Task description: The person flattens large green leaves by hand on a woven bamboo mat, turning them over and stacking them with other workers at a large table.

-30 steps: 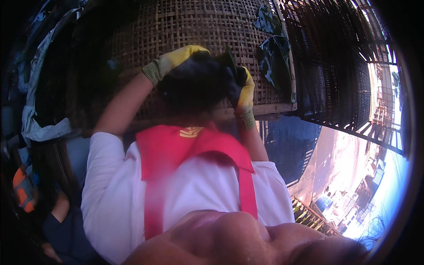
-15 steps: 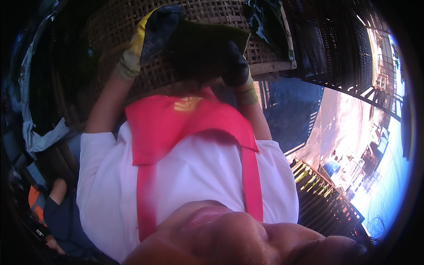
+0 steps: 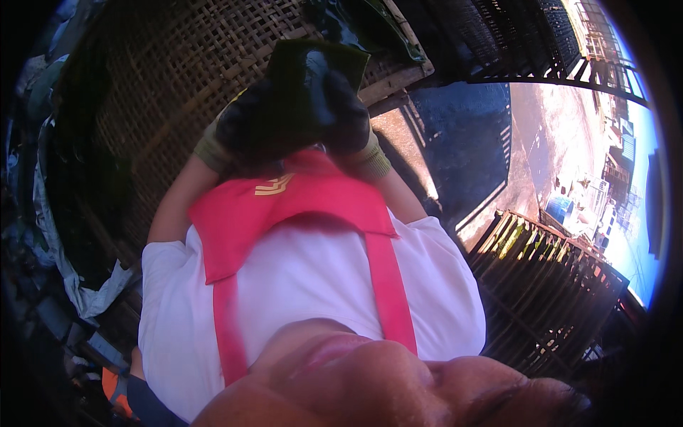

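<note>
A dark green, glossy flat sheet (image 3: 306, 85) with straight edges is held up in front of my red apron (image 3: 292, 196); what it is made of I cannot tell. My left hand (image 3: 243, 128), in a yellow glove with a dark coating, is closed on its left side. On the right side grips my right hand (image 3: 346, 117), gloved alike, its fingers partly lost in shadow and blur. Behind the sheet lies a woven bamboo tray (image 3: 206, 53) with a wooden rim. More wet, dark green sheet material (image 3: 366, 28) rests at the tray's right end.
Dark green material (image 3: 82, 114) and crumpled pale plastic sheeting (image 3: 67, 263) line the left side. Slatted racks (image 3: 548, 299) stand at the right. A dark blue panel (image 3: 462, 135) lies on the sunlit ground beyond. Part of another person (image 3: 121, 391) shows at the lower left.
Both hands have drawn closer to my body and nearer together, bringing the green sheet with them. It has tilted, so its shiny face shows more. The whole view has shifted.
</note>
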Action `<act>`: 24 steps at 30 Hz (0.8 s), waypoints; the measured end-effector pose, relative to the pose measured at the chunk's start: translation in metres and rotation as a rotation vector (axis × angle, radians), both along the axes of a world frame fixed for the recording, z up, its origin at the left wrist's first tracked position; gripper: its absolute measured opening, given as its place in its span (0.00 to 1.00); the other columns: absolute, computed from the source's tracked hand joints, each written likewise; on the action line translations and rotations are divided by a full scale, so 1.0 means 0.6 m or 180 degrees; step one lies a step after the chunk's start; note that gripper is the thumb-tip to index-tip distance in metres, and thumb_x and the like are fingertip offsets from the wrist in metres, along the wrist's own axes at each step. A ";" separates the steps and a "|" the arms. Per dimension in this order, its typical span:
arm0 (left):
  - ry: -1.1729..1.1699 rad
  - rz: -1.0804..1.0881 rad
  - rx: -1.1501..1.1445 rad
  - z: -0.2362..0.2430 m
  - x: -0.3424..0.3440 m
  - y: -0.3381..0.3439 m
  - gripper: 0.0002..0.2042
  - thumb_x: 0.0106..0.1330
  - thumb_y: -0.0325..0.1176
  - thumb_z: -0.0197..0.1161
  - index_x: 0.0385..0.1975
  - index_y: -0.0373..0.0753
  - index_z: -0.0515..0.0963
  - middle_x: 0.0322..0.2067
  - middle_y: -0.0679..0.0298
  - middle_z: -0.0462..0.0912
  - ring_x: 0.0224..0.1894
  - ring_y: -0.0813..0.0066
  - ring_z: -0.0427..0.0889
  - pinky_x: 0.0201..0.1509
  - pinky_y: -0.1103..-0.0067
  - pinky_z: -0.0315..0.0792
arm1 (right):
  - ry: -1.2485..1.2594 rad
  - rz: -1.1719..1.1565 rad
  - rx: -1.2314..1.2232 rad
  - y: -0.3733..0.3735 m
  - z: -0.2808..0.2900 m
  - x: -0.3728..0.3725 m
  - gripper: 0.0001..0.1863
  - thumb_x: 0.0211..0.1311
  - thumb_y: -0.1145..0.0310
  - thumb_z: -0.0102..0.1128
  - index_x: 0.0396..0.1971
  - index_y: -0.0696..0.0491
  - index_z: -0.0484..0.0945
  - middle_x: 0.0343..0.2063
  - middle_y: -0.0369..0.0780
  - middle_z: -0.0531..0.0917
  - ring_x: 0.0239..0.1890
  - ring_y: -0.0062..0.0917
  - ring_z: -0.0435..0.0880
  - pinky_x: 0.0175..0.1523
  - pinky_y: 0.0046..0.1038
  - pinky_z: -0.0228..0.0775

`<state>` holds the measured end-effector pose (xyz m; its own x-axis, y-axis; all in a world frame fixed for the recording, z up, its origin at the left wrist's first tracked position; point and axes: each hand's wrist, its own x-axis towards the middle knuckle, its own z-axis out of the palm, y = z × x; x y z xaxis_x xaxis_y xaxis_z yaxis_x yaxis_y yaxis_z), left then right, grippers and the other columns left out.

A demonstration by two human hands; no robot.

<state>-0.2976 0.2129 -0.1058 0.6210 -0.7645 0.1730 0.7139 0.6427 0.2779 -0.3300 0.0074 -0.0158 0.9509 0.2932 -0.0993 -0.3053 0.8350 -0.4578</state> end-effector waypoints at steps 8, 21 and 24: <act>-0.1224 0.0393 0.2381 0.064 0.195 -0.013 0.23 0.68 0.32 0.54 0.63 0.37 0.61 0.55 0.62 0.74 0.56 0.74 0.73 0.61 0.75 0.70 | -0.1561 -0.1450 -0.3390 -0.072 -0.118 0.018 0.22 0.64 0.64 0.54 0.55 0.60 0.68 0.49 0.43 0.77 0.54 0.34 0.74 0.60 0.35 0.66; -0.1584 0.0429 0.3262 0.007 0.296 -0.065 0.17 0.67 0.27 0.56 0.55 0.36 0.69 0.47 0.63 0.78 0.52 0.72 0.76 0.57 0.76 0.72 | -0.2532 -0.0172 -0.4956 -0.147 -0.158 0.016 0.18 0.58 0.65 0.59 0.47 0.57 0.75 0.39 0.45 0.79 0.44 0.33 0.78 0.54 0.33 0.68; -0.1732 0.0636 0.3235 -0.033 0.307 -0.054 0.17 0.74 0.33 0.43 0.59 0.36 0.67 0.53 0.61 0.75 0.53 0.75 0.75 0.61 0.79 0.68 | -0.1562 0.0360 -0.4325 -0.135 -0.108 0.031 0.17 0.62 0.62 0.55 0.46 0.57 0.75 0.38 0.46 0.80 0.42 0.33 0.80 0.51 0.32 0.71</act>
